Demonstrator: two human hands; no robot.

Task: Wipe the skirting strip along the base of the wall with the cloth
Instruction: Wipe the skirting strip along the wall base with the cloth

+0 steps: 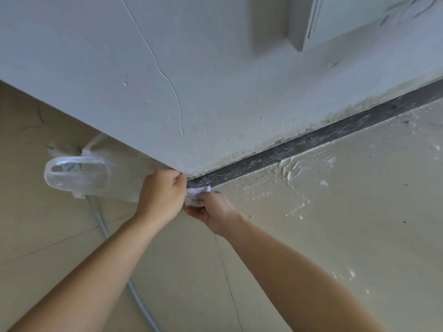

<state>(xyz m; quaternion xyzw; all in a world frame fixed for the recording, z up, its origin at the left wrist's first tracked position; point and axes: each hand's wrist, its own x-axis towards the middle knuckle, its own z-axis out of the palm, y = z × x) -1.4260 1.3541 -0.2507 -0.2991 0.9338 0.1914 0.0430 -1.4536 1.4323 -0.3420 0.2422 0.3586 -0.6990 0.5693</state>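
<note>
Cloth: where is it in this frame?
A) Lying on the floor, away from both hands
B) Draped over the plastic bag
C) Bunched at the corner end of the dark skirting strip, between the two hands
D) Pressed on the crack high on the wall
C: the white cloth sits bunched at the corner end of the skirting strip, gripped from below by the right hand, with the left hand right beside it.

I count two hands: one left hand (160, 195) and one right hand (211, 213). There's one white cloth (195, 194), one dark skirting strip (311, 140), one clear plastic bag (76, 176), one grey hose (103, 226), and one long crack (167, 80).
</note>
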